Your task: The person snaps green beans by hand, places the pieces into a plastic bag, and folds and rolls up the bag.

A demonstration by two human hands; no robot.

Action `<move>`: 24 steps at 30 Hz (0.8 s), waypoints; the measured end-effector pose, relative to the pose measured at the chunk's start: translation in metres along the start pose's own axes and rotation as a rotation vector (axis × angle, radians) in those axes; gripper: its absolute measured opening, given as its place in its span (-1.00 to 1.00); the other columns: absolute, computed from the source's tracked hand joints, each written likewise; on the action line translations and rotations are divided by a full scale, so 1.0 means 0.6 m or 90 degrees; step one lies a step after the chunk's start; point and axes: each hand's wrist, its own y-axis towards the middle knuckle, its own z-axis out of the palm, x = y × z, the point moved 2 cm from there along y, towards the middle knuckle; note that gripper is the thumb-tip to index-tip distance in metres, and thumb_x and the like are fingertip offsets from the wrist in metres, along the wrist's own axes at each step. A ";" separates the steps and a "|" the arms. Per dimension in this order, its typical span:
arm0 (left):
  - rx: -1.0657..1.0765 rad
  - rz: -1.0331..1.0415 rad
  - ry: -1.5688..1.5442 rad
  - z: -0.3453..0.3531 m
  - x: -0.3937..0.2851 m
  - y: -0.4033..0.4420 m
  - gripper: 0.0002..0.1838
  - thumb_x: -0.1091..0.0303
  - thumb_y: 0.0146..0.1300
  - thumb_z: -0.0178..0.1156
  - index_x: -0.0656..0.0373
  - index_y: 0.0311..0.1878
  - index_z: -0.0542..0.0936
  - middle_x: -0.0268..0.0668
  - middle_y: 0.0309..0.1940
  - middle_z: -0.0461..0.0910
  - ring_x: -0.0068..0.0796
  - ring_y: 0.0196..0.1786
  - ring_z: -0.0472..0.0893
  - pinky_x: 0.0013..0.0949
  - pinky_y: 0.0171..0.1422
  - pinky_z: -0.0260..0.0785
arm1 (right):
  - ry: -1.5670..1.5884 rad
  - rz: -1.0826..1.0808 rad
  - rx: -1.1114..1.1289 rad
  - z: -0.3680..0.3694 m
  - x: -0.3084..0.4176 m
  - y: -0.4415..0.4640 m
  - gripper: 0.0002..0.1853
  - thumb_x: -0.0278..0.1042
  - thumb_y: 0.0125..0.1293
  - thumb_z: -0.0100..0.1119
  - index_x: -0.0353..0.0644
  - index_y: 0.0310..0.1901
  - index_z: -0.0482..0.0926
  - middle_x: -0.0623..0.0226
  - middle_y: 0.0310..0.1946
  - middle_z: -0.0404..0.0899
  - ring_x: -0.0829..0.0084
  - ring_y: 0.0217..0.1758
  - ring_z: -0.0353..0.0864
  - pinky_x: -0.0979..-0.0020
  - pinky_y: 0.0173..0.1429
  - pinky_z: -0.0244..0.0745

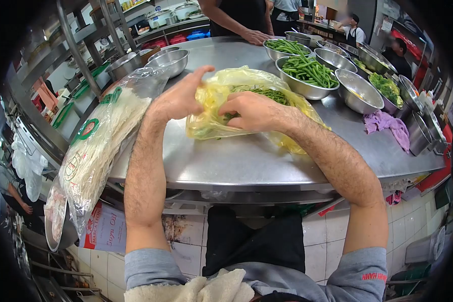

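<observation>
A crumpled yellow plastic bag point(211, 128) lies on the steel table in front of me, its mouth turned up. Thin green vegetable stalks point(271, 94) show inside it. At the bag's left edge is my left hand point(182, 98), fingers and thumb spread apart against the plastic. My right hand point(259, 111) reaches over the bag from the right. Its fingers are curled down at the opening, with a bit of green between fingertips and thumb. The right hand covers part of the bag's contents.
Clear-wrapped noodles point(110, 131) lie along the table's left edge. Steel bowls of green beans point(309, 70) stand at the back right, beside a steel bowl point(358, 90) and a purple cloth point(387, 128). Another person's hand point(256, 36) rests on the far edge.
</observation>
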 end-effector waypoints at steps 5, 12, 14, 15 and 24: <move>-0.110 0.021 -0.155 -0.008 -0.014 0.001 -0.06 0.67 -0.15 0.13 -0.01 0.40 0.09 -0.10 0.07 0.34 -0.37 -0.06 0.50 -0.38 0.06 0.40 | 0.037 0.033 0.022 -0.018 0.008 0.008 -0.63 -0.42 0.09 0.13 -0.17 -0.01 0.56 0.06 -0.18 0.59 0.11 -0.01 0.57 0.21 0.13 0.43; -0.030 0.030 -0.142 -0.011 -0.024 -0.015 -0.15 0.51 -0.06 0.26 -0.02 0.38 0.19 -0.08 0.09 0.36 -0.33 0.00 0.50 -0.34 0.15 0.37 | 0.081 0.048 -0.051 0.020 -0.033 0.021 -0.68 -0.56 0.08 0.02 -0.20 -0.09 0.57 0.08 -0.30 0.57 0.16 -0.17 0.56 0.22 -0.01 0.43; 0.001 0.054 -0.124 -0.013 -0.011 -0.020 -0.12 0.46 -0.08 0.33 -0.04 0.39 0.20 -0.09 0.10 0.36 -0.35 -0.04 0.50 -0.33 0.16 0.37 | 0.005 0.053 0.024 -0.004 -0.021 0.009 -0.82 -0.60 0.02 0.02 -0.24 -0.33 0.58 0.12 -0.38 0.58 0.17 -0.24 0.57 0.23 -0.13 0.43; 0.001 0.053 -0.126 -0.014 -0.006 -0.022 -0.12 0.46 -0.08 0.33 -0.04 0.39 0.20 -0.09 0.10 0.36 -0.35 -0.04 0.50 -0.33 0.16 0.37 | 0.006 0.053 0.025 -0.013 -0.018 0.003 -0.82 -0.60 0.02 0.02 -0.24 -0.33 0.58 0.12 -0.38 0.58 0.17 -0.24 0.57 0.23 -0.13 0.43; 0.018 -0.014 -0.134 -0.006 0.001 -0.016 0.13 0.41 -0.30 0.51 -0.06 0.43 0.13 -0.18 0.13 0.37 -0.36 0.08 0.42 -0.34 0.32 0.23 | 0.039 -0.104 -0.295 -0.014 0.009 0.008 -0.81 -0.51 0.09 0.08 -0.19 -0.23 0.57 0.25 -0.22 0.57 0.17 -0.02 0.50 0.16 0.06 0.39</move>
